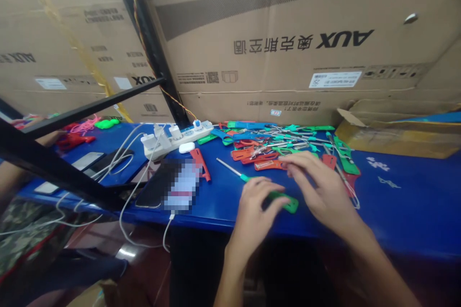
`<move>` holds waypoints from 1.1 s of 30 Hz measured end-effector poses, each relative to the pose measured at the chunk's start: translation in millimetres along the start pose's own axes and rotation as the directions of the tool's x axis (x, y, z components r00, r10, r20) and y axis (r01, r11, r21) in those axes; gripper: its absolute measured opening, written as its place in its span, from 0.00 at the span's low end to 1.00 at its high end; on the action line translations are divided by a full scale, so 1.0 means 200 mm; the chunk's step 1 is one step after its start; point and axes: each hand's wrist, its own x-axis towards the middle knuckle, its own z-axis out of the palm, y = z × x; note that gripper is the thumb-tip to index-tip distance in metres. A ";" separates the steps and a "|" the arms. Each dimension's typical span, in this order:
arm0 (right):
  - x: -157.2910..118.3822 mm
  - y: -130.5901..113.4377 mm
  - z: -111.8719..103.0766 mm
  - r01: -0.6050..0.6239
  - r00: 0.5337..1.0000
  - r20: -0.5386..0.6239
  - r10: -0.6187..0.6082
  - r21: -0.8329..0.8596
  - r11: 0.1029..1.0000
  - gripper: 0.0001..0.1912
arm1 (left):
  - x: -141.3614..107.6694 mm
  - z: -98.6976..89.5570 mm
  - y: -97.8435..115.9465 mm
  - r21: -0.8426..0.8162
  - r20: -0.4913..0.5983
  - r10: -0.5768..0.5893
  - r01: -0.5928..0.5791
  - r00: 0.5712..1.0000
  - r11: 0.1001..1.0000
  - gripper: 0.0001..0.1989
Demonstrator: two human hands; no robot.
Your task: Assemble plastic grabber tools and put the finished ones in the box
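My left hand [255, 204] is closed around a green-handled metal rod [230, 167]; the thin shaft sticks out past the fingers toward the upper left. Under the thumb, a flat green plastic piece [290, 205] with small holes shows on the other side. Whether it joins the rod is hidden by the palm. My right hand [322, 189] hovers at the near edge of the pile with its fingers stretched and slightly blurred. Its fingertips come near an orange plastic piece [266, 165]; touching or apart I cannot tell. Around it lies a heap of coloured plastic pieces and metal rods [277, 139].
A white power strip [176, 140] with plugs, an earbud case [187, 147], a red plastic piece [200, 165] and phones [153, 184] with cables lie left. A black metal post [151, 48] stands there. Cardboard boxes [288, 0] rise behind. Another person's arm [21, 163] is far left.
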 end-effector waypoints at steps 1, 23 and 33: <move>-0.01 0.02 0.00 0.016 0.995 0.102 -0.006 -0.102 0.995 0.14 | 0.00 -0.01 0.00 -0.053 -0.105 -0.076 0.070 0.992 0.996 0.08; 0.24 0.49 -0.05 0.312 0.909 0.394 -0.134 -0.431 0.847 0.17 | -0.04 -0.04 0.03 -0.106 0.215 -0.312 0.340 0.925 0.934 0.17; 0.36 0.63 -0.21 -0.460 0.859 0.046 0.509 -0.364 0.810 0.06 | 0.00 -0.06 0.06 0.019 0.376 -0.324 0.342 0.868 0.939 0.17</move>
